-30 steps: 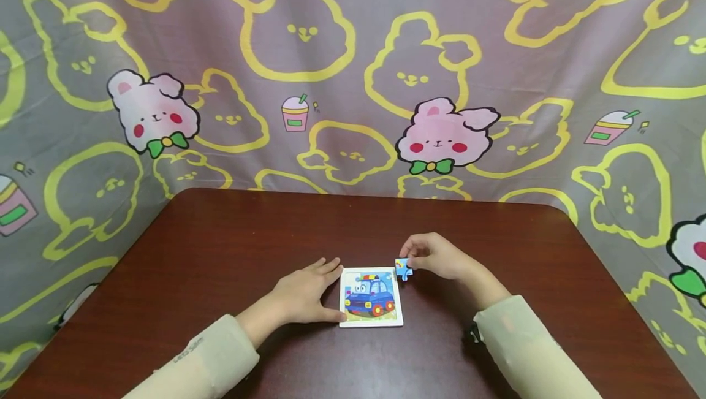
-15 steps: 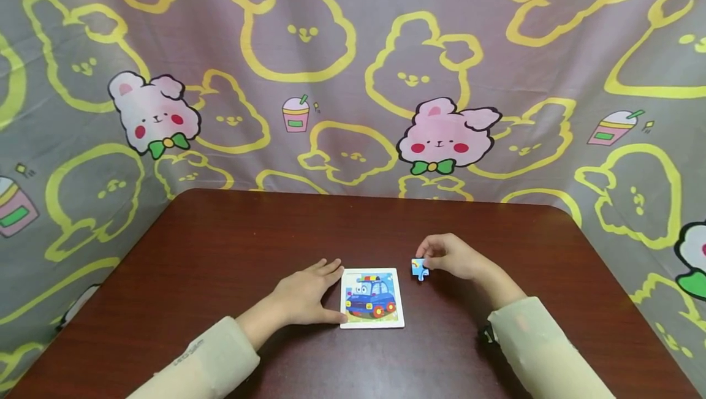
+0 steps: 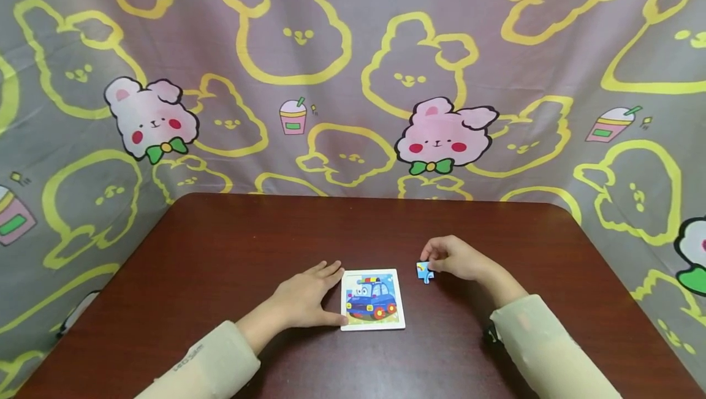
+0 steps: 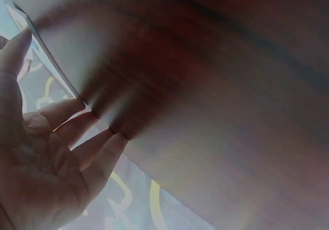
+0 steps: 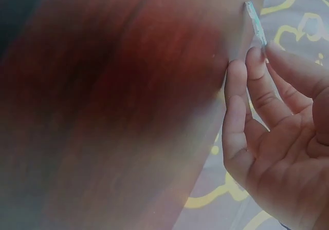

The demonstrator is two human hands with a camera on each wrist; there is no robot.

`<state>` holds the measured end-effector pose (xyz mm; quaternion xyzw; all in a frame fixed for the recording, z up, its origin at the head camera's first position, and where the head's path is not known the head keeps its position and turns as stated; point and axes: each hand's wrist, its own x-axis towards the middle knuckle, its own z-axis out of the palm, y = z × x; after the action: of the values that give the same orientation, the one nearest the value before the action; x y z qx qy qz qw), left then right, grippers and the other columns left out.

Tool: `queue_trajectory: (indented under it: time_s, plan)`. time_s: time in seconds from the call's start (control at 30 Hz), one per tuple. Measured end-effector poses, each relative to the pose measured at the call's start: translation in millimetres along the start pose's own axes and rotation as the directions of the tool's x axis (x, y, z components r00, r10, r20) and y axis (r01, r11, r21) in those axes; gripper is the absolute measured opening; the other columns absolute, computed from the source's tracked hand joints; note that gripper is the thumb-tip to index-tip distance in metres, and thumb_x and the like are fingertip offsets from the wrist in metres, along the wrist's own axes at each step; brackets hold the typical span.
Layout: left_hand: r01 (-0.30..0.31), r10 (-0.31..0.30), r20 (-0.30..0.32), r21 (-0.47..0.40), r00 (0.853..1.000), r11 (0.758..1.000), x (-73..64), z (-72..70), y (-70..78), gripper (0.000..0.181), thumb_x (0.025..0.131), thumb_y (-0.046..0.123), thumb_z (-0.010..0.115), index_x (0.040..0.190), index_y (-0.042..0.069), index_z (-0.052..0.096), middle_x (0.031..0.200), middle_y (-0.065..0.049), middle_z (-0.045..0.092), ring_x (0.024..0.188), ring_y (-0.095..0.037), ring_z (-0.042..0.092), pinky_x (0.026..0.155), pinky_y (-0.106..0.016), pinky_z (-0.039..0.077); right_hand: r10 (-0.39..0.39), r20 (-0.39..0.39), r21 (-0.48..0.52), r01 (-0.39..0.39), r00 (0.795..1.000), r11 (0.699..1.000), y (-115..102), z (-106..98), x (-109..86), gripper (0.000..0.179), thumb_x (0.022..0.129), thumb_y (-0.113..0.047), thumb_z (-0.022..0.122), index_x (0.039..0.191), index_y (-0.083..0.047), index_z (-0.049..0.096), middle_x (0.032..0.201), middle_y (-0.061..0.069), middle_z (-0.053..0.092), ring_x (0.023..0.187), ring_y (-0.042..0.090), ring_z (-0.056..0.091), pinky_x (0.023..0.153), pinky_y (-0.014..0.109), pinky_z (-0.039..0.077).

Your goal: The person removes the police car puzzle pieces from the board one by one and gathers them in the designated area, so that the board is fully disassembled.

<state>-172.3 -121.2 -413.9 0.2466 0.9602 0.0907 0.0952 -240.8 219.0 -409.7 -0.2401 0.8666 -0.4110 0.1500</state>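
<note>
A square jigsaw puzzle with a white frame and a blue cartoon car lies on the table in the head view. Its upper left part shows a pale patch. My left hand rests at its left edge, fingers spread and fairly straight, thumb at the lower left corner. To the right of the frame, my right hand pinches a light blue puzzle piece between thumb and fingers. That piece is apart from the frame. In the right wrist view the piece appears edge-on at the fingertips.
The dark brown table has rounded far corners. Behind it and along both sides hangs a curtain printed with cartoon bears, rabbits and drink cups. Both forearms come in over the near part of the table.
My right hand has moved to the right with the puzzle piece, away from the frame's upper right corner. The left hand and the puzzle have stayed in place.
</note>
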Motion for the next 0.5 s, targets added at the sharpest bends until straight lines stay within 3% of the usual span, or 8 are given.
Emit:
queue_trajectory:
  time_s: [0.23,0.5]
  plan:
    - [-0.007,0.007,0.002,-0.005,1.0,1.0,1.0,-1.6,0.9,0.098,0.076,0.069,0.071,0.15,0.011,0.044,0.16,-0.004,0.038,0.148,-0.03,0.035,0.111,-0.049,0.042,0.008,-0.023,-0.064,-0.009,1.0,0.998,3.4,-3.9,-1.1,0.007,0.089,0.006,0.065,0.095,0.003,0.065,0.078,0.005,0.061,0.071,0.015,0.052,0.063,0.023,0.043]
    - [-0.01,0.01,-0.002,-0.004,1.0,1.0,-0.3,-0.2,-0.5,0.098,0.076,0.069,0.071,0.15,0.011,0.045,0.16,-0.004,0.038,0.148,-0.03,0.036,0.112,-0.049,0.041,-0.008,-0.032,-0.07,0.005,0.999,0.998,2.3,-7.3,-2.6,0.008,0.088,0.003,0.066,0.096,0.004,0.065,0.082,0.007,0.066,0.073,0.015,0.056,0.067,0.023,0.047]
